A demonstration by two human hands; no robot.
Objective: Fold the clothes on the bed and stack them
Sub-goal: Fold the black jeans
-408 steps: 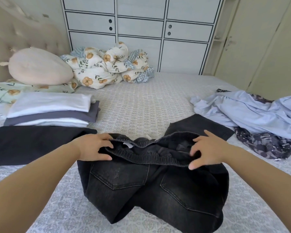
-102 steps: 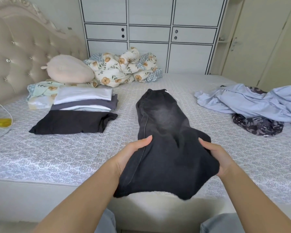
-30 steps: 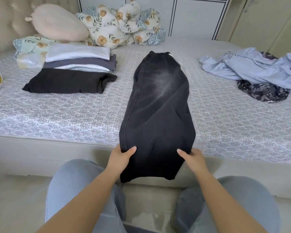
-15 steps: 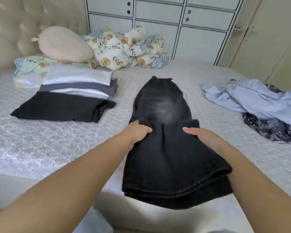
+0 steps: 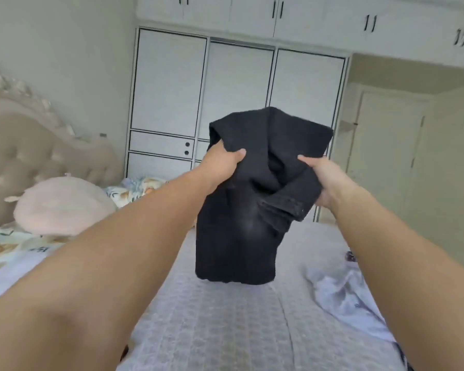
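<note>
I held the folded black jeans (image 5: 241,199) above the bed (image 5: 225,325), left hand (image 5: 221,163) and right hand (image 5: 323,178) each gripping a side, probably to keep the folds together.

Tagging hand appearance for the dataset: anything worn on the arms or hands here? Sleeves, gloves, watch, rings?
Nothing visible. Both forearms are bare right to the frame edge, so no sleeves show. The left hand and right hand have no gloves. Neither wrist carries a watch or band. No rings show on the visible fingers, though the frame is motion-blurred and some fingers are hidden.
</note>
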